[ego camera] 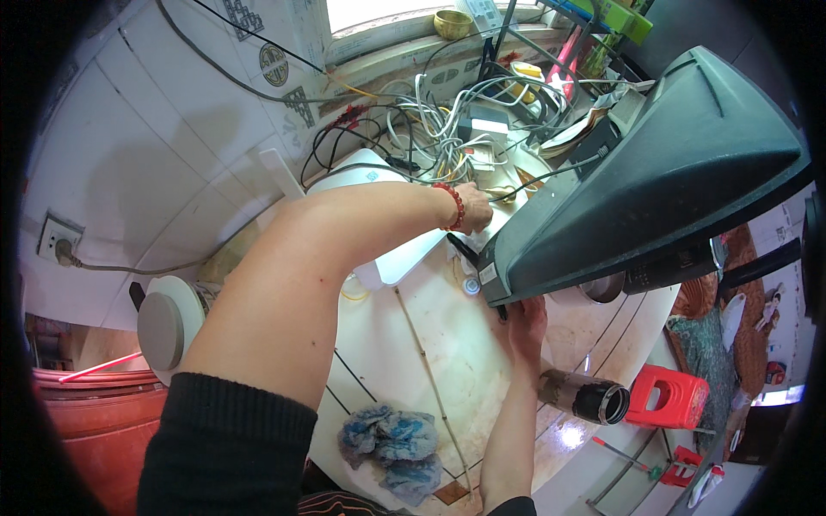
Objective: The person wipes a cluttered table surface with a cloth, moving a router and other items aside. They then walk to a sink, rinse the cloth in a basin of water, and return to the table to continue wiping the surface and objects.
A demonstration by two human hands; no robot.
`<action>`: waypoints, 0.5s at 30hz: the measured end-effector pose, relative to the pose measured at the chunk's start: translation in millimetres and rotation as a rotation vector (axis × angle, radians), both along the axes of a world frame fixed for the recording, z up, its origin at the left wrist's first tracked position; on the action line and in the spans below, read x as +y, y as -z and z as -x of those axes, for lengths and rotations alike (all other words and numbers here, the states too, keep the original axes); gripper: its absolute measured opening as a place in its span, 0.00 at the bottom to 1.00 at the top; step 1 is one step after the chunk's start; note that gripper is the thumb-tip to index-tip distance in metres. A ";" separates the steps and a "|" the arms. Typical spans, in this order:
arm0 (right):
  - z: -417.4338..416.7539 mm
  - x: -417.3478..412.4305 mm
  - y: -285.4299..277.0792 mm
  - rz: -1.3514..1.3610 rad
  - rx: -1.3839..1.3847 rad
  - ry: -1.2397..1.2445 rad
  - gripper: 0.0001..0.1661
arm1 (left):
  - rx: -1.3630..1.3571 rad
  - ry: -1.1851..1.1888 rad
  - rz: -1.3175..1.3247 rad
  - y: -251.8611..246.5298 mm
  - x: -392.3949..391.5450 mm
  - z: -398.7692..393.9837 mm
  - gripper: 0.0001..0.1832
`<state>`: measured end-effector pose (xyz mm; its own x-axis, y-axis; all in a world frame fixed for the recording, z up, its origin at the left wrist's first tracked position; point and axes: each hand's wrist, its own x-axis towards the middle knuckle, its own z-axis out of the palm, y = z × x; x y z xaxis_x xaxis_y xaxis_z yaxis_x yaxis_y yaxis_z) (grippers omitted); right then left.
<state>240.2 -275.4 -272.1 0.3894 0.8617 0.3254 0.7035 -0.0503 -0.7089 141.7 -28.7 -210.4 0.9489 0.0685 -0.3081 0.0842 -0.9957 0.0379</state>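
A large dark grey plastic housing [645,187], which looks like the back of a monitor, stands tilted at the right of the table [477,361]. My left hand [476,208], with a red bead bracelet [457,206] at the wrist, reaches over a white router-like box [413,255]. Its fingers are curled beside a dark cable [548,174] that runs into the housing; whether they grip it is unclear. At the housing's lower edge is my right hand [528,322], its fingertips partly hidden under that edge. A small round blue-and-white cap [471,286] lies between both hands.
Tangled cables [445,129] fill the table's back by the window. A crumpled blue-grey cloth [393,445], a thin stick [426,367] and a bottle [584,396] lie nearer me. Red buckets [103,413] stand left, a red stool [668,396] right. A plugged-in wall socket [61,242] is left.
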 end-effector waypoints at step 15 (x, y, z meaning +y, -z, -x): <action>9.3 -5.9 -6.2 0.056 -0.014 -0.053 0.19 | 0.394 -0.072 -0.277 -133.1 -41.3 13.4 0.11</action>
